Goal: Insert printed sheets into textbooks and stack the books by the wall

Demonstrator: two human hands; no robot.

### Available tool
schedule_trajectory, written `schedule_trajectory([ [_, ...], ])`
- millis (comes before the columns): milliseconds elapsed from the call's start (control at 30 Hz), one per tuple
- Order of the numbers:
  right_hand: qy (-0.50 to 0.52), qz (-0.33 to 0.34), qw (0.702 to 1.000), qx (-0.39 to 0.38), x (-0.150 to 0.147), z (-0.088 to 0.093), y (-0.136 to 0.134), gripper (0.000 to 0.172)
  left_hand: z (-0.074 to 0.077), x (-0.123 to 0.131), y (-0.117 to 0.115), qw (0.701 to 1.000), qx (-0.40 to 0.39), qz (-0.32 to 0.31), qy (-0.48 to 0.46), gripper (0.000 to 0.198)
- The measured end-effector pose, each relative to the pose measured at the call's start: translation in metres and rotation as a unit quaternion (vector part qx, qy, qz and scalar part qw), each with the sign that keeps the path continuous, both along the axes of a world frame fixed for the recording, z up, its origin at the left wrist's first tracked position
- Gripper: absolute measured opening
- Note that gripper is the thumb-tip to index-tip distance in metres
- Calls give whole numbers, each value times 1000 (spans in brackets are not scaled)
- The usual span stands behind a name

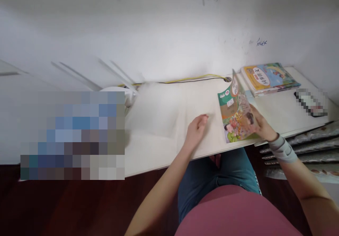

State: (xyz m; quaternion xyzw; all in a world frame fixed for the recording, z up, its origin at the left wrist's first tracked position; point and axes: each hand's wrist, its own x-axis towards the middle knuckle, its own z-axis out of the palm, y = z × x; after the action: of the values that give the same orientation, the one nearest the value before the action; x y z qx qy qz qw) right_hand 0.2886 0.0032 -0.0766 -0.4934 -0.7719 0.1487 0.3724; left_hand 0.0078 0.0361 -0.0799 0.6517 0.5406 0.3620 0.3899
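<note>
My right hand (259, 125), with a grey wrap around the wrist, grips the right side of a colourful booklet (230, 118). The booklet stands tilted above the white desk, its green, orange and floral cover partly showing. Its right part bends up toward the wall. To its left, my left hand (197, 128) hovers over the desk with fingers curled together. Whatever is between those fingers, if anything, is too faint to make out. Left of that hand lies a clear plastic sheet (159, 110), hard to see against the desk.
A stack of booklets (271, 77) sits at the back right, with a phone (309, 103) nearer the right edge. Yellow and black cables (185, 79) run along the wall to a desk hole. A pixelated area hides the left end. Silvery padded items (302, 147) are below right.
</note>
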Motion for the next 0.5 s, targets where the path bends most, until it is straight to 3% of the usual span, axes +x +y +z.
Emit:
schedule_trajectory([
  [133, -21, 77, 996, -28, -28, 12, 0, 59, 28, 33, 1, 978, -57, -110, -168, 52],
  [233, -31, 86, 995, -37, -28, 16, 1, 61, 43, 51, 6, 946, -127, -134, -267, 38],
  [300, -29, 85, 995, -33, -24, 18, 0, 59, 46, 56, 10, 930, -172, -147, -290, 36],
  [500, -20, 121, 992, -25, -21, 15, -6, 59, 39, 58, 13, 893, -246, -195, -322, 56],
])
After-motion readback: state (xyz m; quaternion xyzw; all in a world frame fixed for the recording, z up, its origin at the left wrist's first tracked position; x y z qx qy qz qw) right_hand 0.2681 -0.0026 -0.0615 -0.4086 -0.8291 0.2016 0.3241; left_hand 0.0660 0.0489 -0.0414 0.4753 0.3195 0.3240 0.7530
